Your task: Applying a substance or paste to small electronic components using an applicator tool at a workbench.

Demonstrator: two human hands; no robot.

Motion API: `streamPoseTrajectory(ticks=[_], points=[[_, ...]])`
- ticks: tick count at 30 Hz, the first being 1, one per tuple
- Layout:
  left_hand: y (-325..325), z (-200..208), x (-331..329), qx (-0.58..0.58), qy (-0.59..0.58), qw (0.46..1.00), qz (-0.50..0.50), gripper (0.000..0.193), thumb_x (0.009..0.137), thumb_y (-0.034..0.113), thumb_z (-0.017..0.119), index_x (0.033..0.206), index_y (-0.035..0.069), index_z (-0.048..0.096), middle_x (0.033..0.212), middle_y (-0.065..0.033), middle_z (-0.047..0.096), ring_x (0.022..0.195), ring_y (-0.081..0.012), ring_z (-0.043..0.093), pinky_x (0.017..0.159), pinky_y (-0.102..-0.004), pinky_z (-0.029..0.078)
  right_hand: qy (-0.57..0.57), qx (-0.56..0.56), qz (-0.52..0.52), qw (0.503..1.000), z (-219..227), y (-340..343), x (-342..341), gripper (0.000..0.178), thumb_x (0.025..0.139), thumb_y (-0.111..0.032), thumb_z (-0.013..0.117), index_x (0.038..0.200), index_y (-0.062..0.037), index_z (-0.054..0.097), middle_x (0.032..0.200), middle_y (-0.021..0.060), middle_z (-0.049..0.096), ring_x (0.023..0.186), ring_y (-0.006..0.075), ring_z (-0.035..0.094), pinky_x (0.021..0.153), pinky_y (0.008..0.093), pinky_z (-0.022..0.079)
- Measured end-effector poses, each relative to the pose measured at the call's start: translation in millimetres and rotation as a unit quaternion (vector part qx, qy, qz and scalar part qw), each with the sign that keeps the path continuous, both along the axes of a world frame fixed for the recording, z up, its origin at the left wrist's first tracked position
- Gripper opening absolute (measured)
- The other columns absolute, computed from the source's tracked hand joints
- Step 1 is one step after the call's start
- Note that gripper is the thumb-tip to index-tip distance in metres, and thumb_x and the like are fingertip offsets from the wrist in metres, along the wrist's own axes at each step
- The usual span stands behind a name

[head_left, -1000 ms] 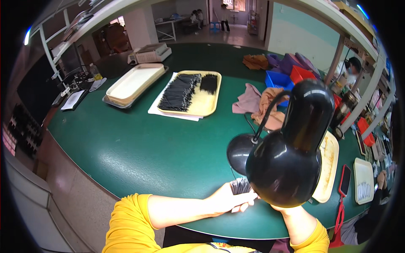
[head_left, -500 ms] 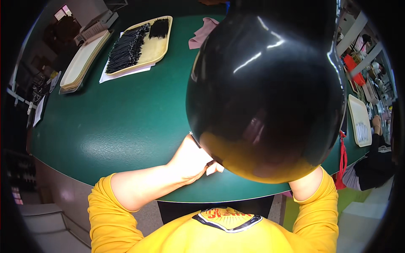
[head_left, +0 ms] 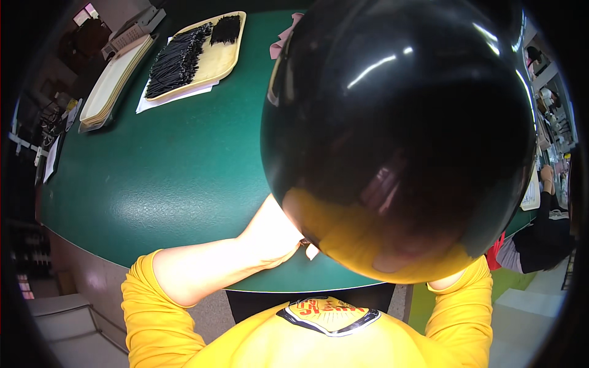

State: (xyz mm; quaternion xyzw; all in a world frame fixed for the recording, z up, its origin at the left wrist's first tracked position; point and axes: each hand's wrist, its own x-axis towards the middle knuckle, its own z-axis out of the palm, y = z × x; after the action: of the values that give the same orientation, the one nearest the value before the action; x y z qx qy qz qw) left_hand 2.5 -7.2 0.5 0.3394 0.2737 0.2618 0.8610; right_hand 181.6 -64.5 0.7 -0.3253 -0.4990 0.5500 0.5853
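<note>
A large glossy black dome [head_left: 392, 153], which looks like a lamp shade, fills the middle and right of the view. Beside its lower left edge, my left hand [head_left: 276, 236] is low over the green table, brightly lit, its visible fingers curled in. Something small and dark shows at the fingertips, too covered to name. On the other side, only a bit of my right forearm [head_left: 446, 283] comes out below the dome; the dome hides my right hand completely, along with whatever it touches.
At the far left of the green table [head_left: 184, 165], a cream tray [head_left: 213, 64] holds bundles of thin black pieces over white paper [head_left: 147, 104]. Left of it are stacked trays [head_left: 113, 80]. A pink cloth [head_left: 281, 43] lies behind the dome. At right, another person's hand [head_left: 547, 173] shows.
The dome looks bigger and covers more at the right, including most of the tray there. The table and trays have shifted slightly left and up in view. My left hand stays curled.
</note>
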Motion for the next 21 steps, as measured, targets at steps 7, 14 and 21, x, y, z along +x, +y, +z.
streamPoseTrajectory(ticks=[7,14,21], points=[[8,2,-9,0.040,-0.048,0.994,-0.089,0.026,0.081,-0.001,0.044,0.107,0.001,0.040,0.079,-0.0133,0.052,0.055,-0.0215,0.054,0.038,-0.0277,0.044,0.002,-0.053,0.106,0.993,25,4,-10,0.040,0.091,-0.027,0.032,0.103,0.0065,0.050,0.090,0.0186,0.058,0.081,0.0234,0.056,0.075,0.0308,0.046],[7,-1,-11,0.060,-0.036,0.994,-0.084,0.029,0.080,-0.003,0.044,0.108,0.001,0.040,0.084,-0.0138,0.052,0.061,-0.0215,0.056,0.041,-0.0286,0.046,0.014,-0.055,0.118,0.991,32,5,-22,0.039,0.091,-0.027,0.033,0.099,0.0066,0.051,0.086,0.0178,0.058,0.078,0.0233,0.056,0.073,0.0306,0.046],[5,-7,-8,0.121,-0.023,0.992,-0.042,0.032,0.080,-0.005,0.043,0.112,-0.001,0.040,0.099,-0.0141,0.051,0.087,-0.0209,0.054,0.068,-0.0301,0.050,0.030,-0.058,0.133,0.989,37,4,-24,0.038,0.090,-0.026,0.033,0.095,0.0067,0.052,0.082,0.0169,0.058,0.075,0.0233,0.057,0.071,0.0304,0.047]])
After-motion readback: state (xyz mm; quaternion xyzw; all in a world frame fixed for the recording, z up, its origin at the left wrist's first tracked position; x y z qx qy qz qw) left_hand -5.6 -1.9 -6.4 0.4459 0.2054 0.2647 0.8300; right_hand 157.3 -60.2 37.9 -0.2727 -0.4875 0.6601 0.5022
